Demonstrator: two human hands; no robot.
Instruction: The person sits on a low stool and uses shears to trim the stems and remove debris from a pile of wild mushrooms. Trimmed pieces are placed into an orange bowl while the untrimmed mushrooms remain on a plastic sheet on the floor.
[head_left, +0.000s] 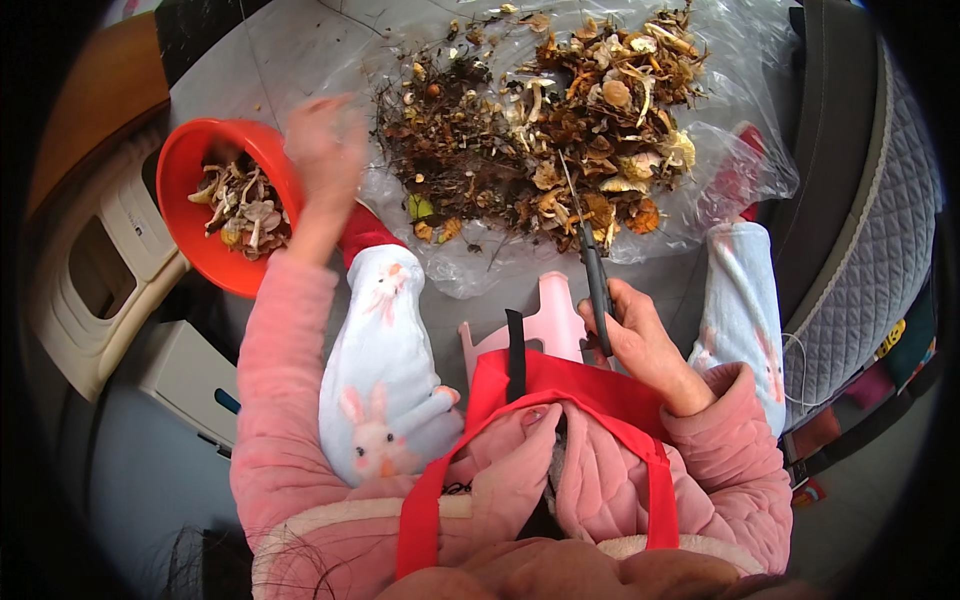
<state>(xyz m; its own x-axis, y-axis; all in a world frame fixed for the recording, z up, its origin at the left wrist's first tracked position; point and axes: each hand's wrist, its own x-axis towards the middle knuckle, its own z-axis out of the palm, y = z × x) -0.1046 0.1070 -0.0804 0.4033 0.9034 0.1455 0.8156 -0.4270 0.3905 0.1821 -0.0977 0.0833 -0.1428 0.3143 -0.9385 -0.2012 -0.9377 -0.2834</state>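
Observation:
My left hand (328, 154), blurred by motion, is at the right rim of an orange-red plastic bowl (180, 217). Whether its fingers hold anything is not clear. Pale trimmed mushrooms (251, 214) lie in the bowl. My right hand (637, 330) grips a cutting tool (595, 274) by its black handle. The tool's narrow metal blade points away from me, over the near side of a heap of brown and yellowish mushrooms (600, 142). Beside that heap, on the left, are dark stems, leaves and forest litter (457, 142). All of it rests on clear plastic sheeting (750, 165).
Between my knees is a pink plastic stool (555, 311), partly under a red apron (525, 375). A cream plastic stool (127, 232) and a pale box (187, 375) stand at the left. Along the right runs grey quilted furniture (862, 217). Tiled floor (247, 60) lies under everything.

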